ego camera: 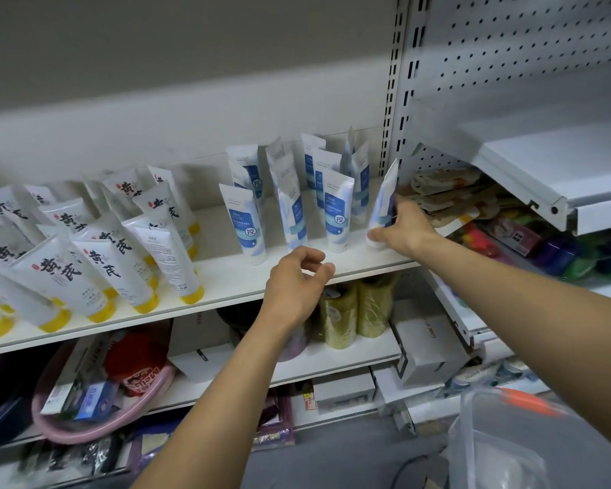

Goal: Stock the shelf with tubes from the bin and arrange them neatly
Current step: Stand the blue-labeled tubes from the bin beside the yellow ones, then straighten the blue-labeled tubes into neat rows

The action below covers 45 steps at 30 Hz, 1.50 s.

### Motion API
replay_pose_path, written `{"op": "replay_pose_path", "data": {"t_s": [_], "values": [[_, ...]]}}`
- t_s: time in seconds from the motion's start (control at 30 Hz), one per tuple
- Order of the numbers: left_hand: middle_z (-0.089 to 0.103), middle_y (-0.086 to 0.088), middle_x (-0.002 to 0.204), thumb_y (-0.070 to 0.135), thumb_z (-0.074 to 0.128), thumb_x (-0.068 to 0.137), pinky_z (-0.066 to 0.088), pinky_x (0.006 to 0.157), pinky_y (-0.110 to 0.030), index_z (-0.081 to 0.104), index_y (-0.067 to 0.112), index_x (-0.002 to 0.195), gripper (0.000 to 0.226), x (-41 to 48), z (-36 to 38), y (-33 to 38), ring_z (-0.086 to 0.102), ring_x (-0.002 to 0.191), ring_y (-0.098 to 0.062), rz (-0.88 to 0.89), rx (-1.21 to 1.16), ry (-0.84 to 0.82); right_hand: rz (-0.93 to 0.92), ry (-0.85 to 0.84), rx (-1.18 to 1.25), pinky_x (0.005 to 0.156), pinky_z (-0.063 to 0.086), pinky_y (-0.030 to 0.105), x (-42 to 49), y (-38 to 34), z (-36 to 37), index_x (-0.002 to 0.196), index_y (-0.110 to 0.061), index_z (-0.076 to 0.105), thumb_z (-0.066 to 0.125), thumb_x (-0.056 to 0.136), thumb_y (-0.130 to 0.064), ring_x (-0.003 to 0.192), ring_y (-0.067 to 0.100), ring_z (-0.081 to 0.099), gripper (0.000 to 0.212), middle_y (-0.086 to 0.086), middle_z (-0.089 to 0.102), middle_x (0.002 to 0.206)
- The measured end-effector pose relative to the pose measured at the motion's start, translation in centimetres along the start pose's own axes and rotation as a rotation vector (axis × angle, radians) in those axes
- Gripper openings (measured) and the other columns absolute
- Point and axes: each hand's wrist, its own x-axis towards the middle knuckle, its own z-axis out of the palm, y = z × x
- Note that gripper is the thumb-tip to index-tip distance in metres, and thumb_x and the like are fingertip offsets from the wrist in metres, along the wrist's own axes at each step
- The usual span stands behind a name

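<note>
Right hand (408,225) grasps a blue-and-white tube (381,202) at the far right end of the shelf (226,282). Fingers are wrapped round its lower half, thumb near the cap. Tube is tilted: crimped end up, leaning right toward the slotted post (390,100), cap end down at the shelf surface. Can't tell if the cap actually touches. Left hand (297,280) hovers in front of the shelf's front edge, fingers loosely curled, thumb and forefinger apart, nothing in it.

The other blue-and-white tubes (337,210) stand cap-down on the right half of the same shelf. 3 are in the front row, with more behind toward the back wall, some leaning on each other. The held tube is just right of that front row. Left half of the shelf carries yellow-capped tubes (96,273) with black characters, cap-down, all leaning, tightly packed. The 2 groups stand apart.

Clear plastic bin (501,450) is at bottom right, near the camera and blurred. Something orange shows at its top; contents not readable.

Shelf below: 2 yellowish wrapped rolls (355,307) under the left hand, white boxes (420,351) to their right, a pink basin (85,434) with packs at left. The neighbouring bay on the right holds flat packets (445,194) and an upper white shelf (544,178) against pegboard (508,65).
</note>
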Motion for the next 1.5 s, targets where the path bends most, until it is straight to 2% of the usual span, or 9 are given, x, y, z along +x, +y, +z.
{"op": "replay_pose_path", "data": {"t_s": [0.37, 0.5, 0.63, 0.83, 0.93, 1.17, 1.3, 1.4, 1.5], "values": [[0.066, 0.009, 0.094, 0.035, 0.063, 0.089, 0.054, 0.086, -0.035, 0.064, 0.029, 0.100, 0.012, 2.1, -2.2, -0.1, 0.066, 0.085, -0.014, 0.076, 0.016, -0.121, 0.100, -0.050, -0.054, 0.101, 0.041, 0.034, 0.9, 0.8, 1.6, 0.139, -0.012, 0.038, 0.075, 0.077, -0.006, 0.121, 0.025, 0.051, 0.072, 0.009, 0.051, 0.135], [0.066, 0.008, 0.087, 0.030, 0.064, 0.088, 0.054, 0.080, -0.030, 0.064, 0.032, 0.089, 0.002, 2.4, -3.6, 1.4, 0.065, 0.079, -0.013, 0.173, -0.008, -0.158, 0.125, -0.028, -0.055, 0.106, 0.041, 0.036, 0.3, 1.3, 0.3, 0.143, -0.011, 0.035, 0.058, 0.084, 0.007, 0.122, 0.027, 0.050, 0.065, 0.012, 0.049, 0.134], [0.065, 0.006, 0.083, 0.022, 0.063, 0.090, 0.045, 0.063, -0.017, 0.065, 0.024, 0.090, 0.002, 3.1, -6.0, 4.7, 0.062, 0.072, -0.012, 0.271, -0.033, -0.190, -0.013, 0.140, -0.068, 0.102, 0.046, 0.041, 0.9, 0.2, -3.8, 0.123, -0.005, 0.058, 0.052, 0.086, 0.013, 0.106, 0.023, 0.057, 0.041, 0.015, 0.060, 0.122], [0.072, 0.001, 0.091, 0.018, 0.058, 0.093, 0.052, 0.074, -0.022, 0.067, 0.021, 0.097, 0.010, 6.9, -9.7, 9.2, 0.064, 0.075, -0.011, 0.390, 0.071, -0.140, -0.204, 0.160, -0.178, 0.097, 0.051, 0.038, 3.3, -4.6, -8.4, 0.114, -0.017, 0.065, 0.051, 0.091, 0.002, 0.105, 0.023, 0.062, 0.033, 0.007, 0.066, 0.115], [0.072, 0.003, 0.095, 0.015, 0.055, 0.093, 0.053, 0.072, -0.023, 0.071, 0.022, 0.100, 0.018, 10.6, -10.6, 10.1, 0.067, 0.088, -0.014, 0.382, 0.184, -0.087, -0.305, 0.096, -0.340, 0.098, 0.049, 0.033, 5.9, -6.8, -8.8, 0.116, -0.019, 0.065, 0.053, 0.089, 0.004, 0.107, 0.020, 0.061, 0.037, 0.005, 0.065, 0.119], [0.066, 0.002, 0.121, 0.011, 0.054, 0.094, 0.049, 0.097, -0.033, 0.069, 0.022, 0.114, 0.027, 20.0, -8.8, 10.4, 0.062, 0.102, -0.015, 0.464, 0.418, -0.066, -0.580, -0.123, -0.576, 0.089, 0.041, 0.030, 12.7, -9.8, -8.3, 0.119, -0.028, 0.059, 0.050, 0.091, -0.002, 0.112, 0.017, 0.051, 0.039, -0.003, 0.054, 0.122], [0.056, 0.006, 0.136, 0.013, 0.056, 0.093, 0.039, 0.108, -0.033, 0.063, 0.032, 0.123, 0.036, 23.7, -7.2, 10.3, 0.051, 0.123, -0.019, 0.455, 0.685, -0.097, -0.633, -0.261, -0.726, 0.102, 0.040, 0.037, 15.9, -10.3, -7.3, 0.122, -0.036, 0.058, 0.052, 0.084, 0.006, 0.121, 0.012, 0.043, 0.056, -0.013, 0.048, 0.135], [0.058, 0.008, 0.133, 0.011, 0.063, 0.088, 0.040, 0.103, -0.029, 0.065, 0.031, 0.120, 0.038, 25.4, -6.6, 10.4, 0.053, 0.120, -0.018, 0.454, 0.838, -0.155, -0.607, -0.349, -0.771, 0.108, 0.036, 0.036, 17.4, -10.1, -6.7, 0.119, -0.034, 0.063, 0.058, 0.086, 0.001, 0.127, 0.011, 0.039, 0.048, -0.013, 0.045, 0.140], [0.066, 0.010, 0.120, 0.022, 0.073, 0.082, 0.047, 0.094, -0.027, 0.071, 0.028, 0.109, 0.028, 26.5, -5.9, 10.4, 0.060, 0.107, -0.015, 0.407, 0.877, -0.207, -0.594, -0.385, -0.747, 0.101, 0.043, 0.035, 18.6, -9.5, -6.0, 0.109, -0.030, 0.069, 0.069, 0.084, -0.015, 0.116, 0.012, 0.051, 0.029, -0.009, 0.059, 0.125]]}}
